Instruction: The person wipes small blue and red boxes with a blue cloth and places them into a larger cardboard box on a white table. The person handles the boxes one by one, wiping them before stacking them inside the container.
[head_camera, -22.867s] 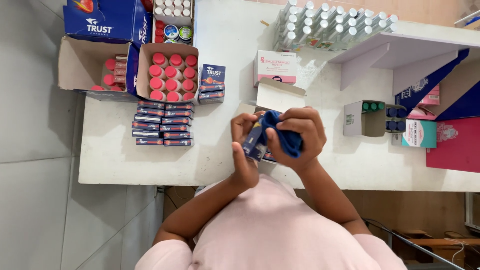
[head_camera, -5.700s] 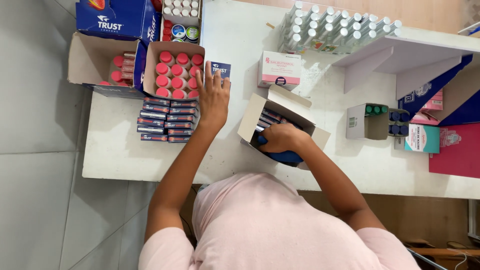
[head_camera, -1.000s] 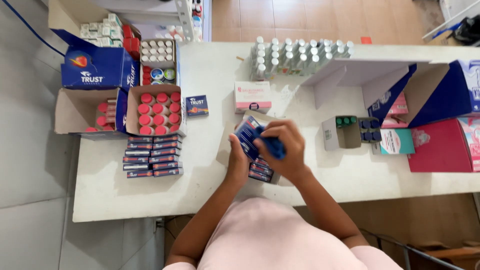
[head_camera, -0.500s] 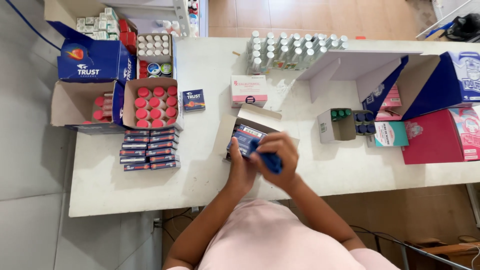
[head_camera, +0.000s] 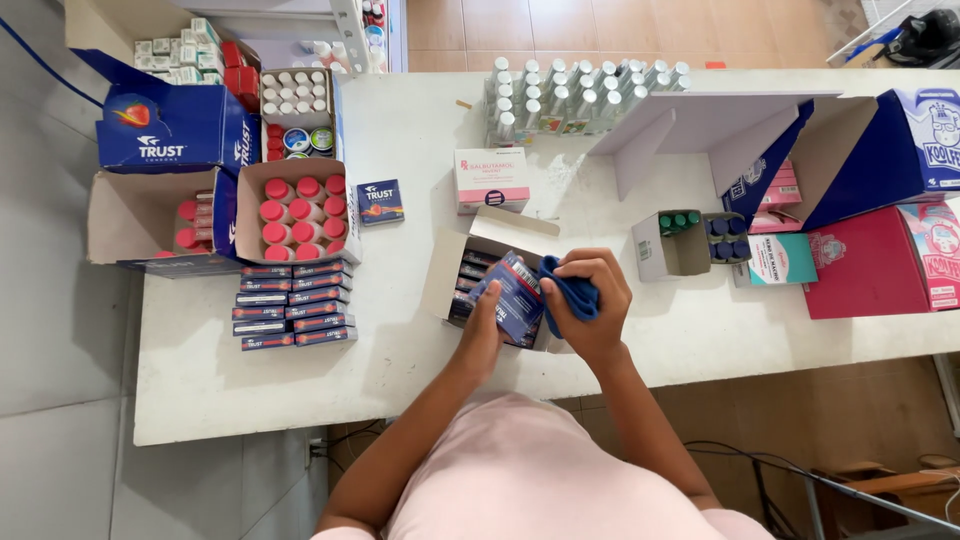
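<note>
A small dark-blue glossy carton (head_camera: 519, 296), flat and rectangular, is held tilted just above an open cardboard box (head_camera: 480, 262) on the smooth white worktop (head_camera: 400, 130). The left hand (head_camera: 484, 322) curls its grip around the carton's lower edge, forearm angled up from below. The right hand (head_camera: 592, 305) pinches a soft blue cloth (head_camera: 573, 295) bunched against the carton's right side.

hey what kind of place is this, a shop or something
Probably a pharmacy or small shop's stockroom: a white table carries a carton of red-capped bottles, rows of clear bottles and stacked small boxes, while someone wipes a small blue box with a cloth.
</note>
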